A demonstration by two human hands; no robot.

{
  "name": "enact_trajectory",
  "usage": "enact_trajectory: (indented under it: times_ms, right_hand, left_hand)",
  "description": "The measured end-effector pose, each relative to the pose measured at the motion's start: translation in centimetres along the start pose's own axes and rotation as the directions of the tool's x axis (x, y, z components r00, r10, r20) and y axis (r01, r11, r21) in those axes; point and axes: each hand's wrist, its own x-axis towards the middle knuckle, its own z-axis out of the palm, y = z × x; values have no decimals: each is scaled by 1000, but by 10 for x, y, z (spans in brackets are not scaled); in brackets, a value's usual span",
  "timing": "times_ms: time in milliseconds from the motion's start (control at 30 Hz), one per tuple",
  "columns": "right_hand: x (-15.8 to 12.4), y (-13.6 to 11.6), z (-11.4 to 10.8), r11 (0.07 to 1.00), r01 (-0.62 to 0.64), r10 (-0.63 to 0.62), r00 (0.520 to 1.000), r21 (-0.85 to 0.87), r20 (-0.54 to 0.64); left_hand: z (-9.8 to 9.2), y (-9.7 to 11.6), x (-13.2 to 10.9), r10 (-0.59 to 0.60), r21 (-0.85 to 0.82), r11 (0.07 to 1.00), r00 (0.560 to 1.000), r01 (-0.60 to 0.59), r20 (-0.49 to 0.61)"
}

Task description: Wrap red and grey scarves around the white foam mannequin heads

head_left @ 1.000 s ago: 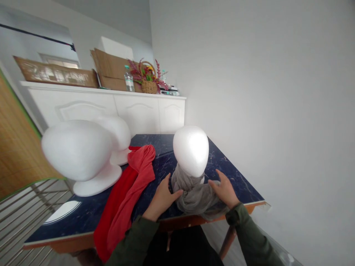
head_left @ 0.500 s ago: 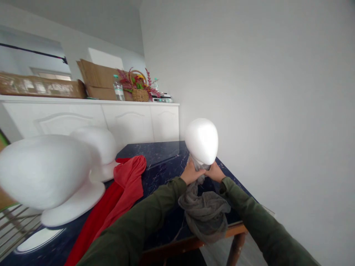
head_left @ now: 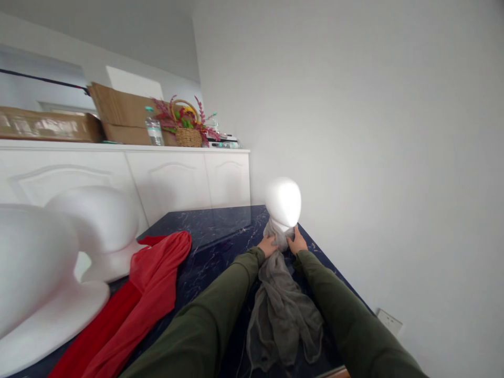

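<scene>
A white mannequin head (head_left: 283, 202) stands upright near the far right edge of the dark blue marbled table (head_left: 214, 239). Around its neck runs a sheer grey scarf (head_left: 281, 310), whose loose length hangs down over the tabletop towards me. My left hand (head_left: 268, 245) grips the scarf at the left of the neck, fingers closed on the cloth. On the opposite side, my right hand (head_left: 297, 242) holds the scarf's wrap below the head, thumb pressed on the fabric. Some of the fingers are hidden behind the cloth.
Two more white mannequin heads (head_left: 31, 262) stand at the left, beside a red scarf (head_left: 157, 273) spread along the table. Behind is a white cabinet (head_left: 173, 178) bearing cardboard boxes (head_left: 122, 113), a water bottle (head_left: 153, 128) and a flower basket (head_left: 189, 136). A wall socket (head_left: 389, 320) is at lower right.
Both hands have drawn slightly apart at the neck. The scarf's tail, bunched before, now hangs longer and straighter. My view has shifted, with the standing head appearing farther away.
</scene>
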Motion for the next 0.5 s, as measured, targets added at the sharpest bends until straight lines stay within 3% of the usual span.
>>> enact_trajectory:
  times_ms: [200, 267, 300, 333, 367, 400, 433, 467, 500]
  right_hand:
    - [-34, -26, -4, 1000, -22, 22, 999, -22, -28]
    - [-67, -43, -5, 992, 122, -119, 990, -33, 82]
    - [-88, -52, -6, 967, 253, -243, 950, -29, 194]
    - [-110, -60, -8, 915, 404, -379, 865, -8, 328]
    - [-131, -67, -10, 847, 531, -482, 747, 27, 457]
    - [-150, -72, -15, 789, 612, -533, 641, 52, 552]
    - [-165, -75, -21, 749, 660, -546, 565, 57, 618]
    - [-174, -76, -29, 727, 686, -525, 532, 26, 664]
    - [-176, -76, -40, 717, 696, -473, 538, -50, 698]
  left_hand:
    - [-6, -20, -10, -74, -45, 997, 977, 66, -201]
    - [-9, -24, -15, -99, -84, 993, 964, 81, -249]
    - [-11, -25, -19, -112, -102, 991, 958, 88, -265]
    - [-12, -26, -23, -123, -114, 989, 953, 94, -276]
    - [-13, -26, -28, -130, -120, 988, 951, 100, -281]
    - [-14, -26, -34, -134, -120, 987, 949, 104, -284]
    - [-15, -24, -41, -137, -115, 987, 949, 109, -285]
    - [-16, -23, -49, -140, -106, 988, 948, 114, -286]
    - [-17, -20, -57, -145, -96, 988, 947, 122, -286]
